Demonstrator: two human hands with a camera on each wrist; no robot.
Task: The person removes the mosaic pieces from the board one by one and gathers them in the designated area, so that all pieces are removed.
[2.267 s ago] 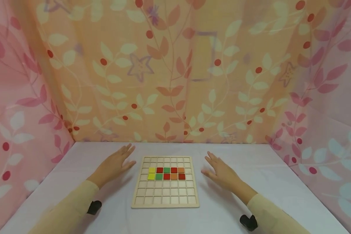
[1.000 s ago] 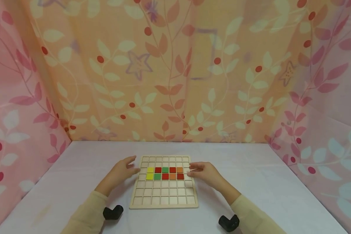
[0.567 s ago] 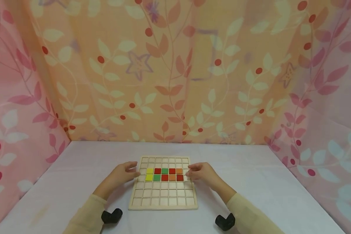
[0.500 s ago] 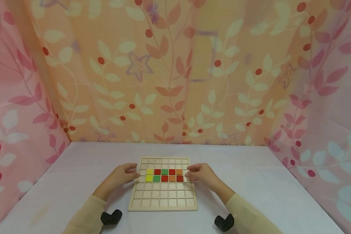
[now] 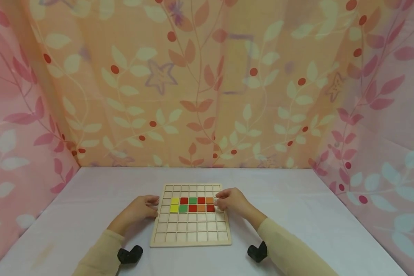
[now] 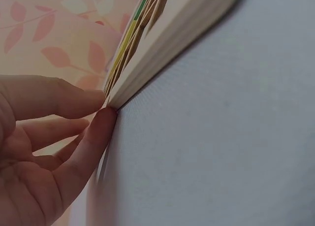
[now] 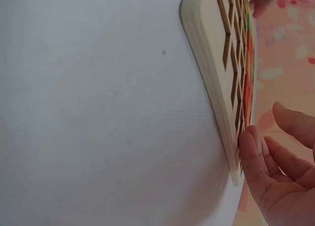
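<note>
A wooden grid board (image 5: 191,244) lies on the table. Two rows of coloured square tiles sit in its cells, with yellow tiles (image 5: 174,201), red tiles (image 5: 192,208), green tiles (image 5: 183,208) and orange tiles (image 5: 209,200). My left hand (image 5: 134,212) is at the board's left edge; in the left wrist view two fingertips (image 6: 104,116) meet the edge, holding nothing visible. My right hand (image 5: 236,201) reaches over the right edge, its fingers loosely bent above the last column. In the right wrist view, fingertips (image 7: 247,142) touch the board's top while another digit stands apart.
The board rests on a white table cover (image 5: 289,214). A flowered curtain (image 5: 193,96) hangs behind the table and on both sides. Black wrist devices show beneath the sleeves, the left device (image 5: 130,255) and the right device (image 5: 257,252).
Both hands have come inward from beside the board to its edges. Most recently the right fingers have moved slightly further left over the last column. The tiles keep their arrangement.
</note>
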